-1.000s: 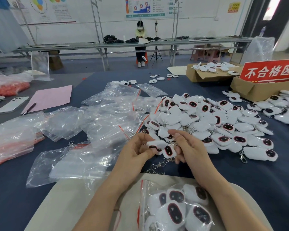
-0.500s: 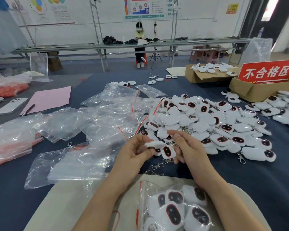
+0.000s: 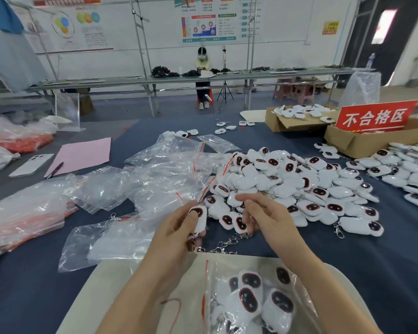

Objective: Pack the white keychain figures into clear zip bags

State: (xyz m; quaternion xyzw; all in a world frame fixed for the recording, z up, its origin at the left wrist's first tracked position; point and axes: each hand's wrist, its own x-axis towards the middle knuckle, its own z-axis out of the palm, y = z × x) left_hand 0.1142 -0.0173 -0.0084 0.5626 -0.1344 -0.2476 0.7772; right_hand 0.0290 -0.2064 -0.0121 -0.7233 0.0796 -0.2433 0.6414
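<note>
My left hand (image 3: 176,227) grips one white keychain figure (image 3: 200,218) with a dark face, held above the blue table. Beside it, my right hand (image 3: 263,215) has its fingers loosely curled; the fingertips touch another figure (image 3: 239,224) at the near edge of the big pile of white figures (image 3: 287,184). Metal chains (image 3: 223,244) trail below my hands. A clear zip bag (image 3: 253,297) holding several figures lies on a beige board (image 3: 121,285) close to me. Empty clear zip bags (image 3: 159,179) are heaped to the left.
Two cardboard boxes, one with figures (image 3: 297,119) and one with a red sign (image 3: 374,118), stand at the back right. More figures (image 3: 410,165) spread at the right edge. A pink sheet (image 3: 82,153), a pen and a phone (image 3: 32,165) lie at the left. A person sits at a far bench.
My left hand has pulled one figure away to the left and turned it upright. My right hand has let go of it and opened a little over the pile's edge.
</note>
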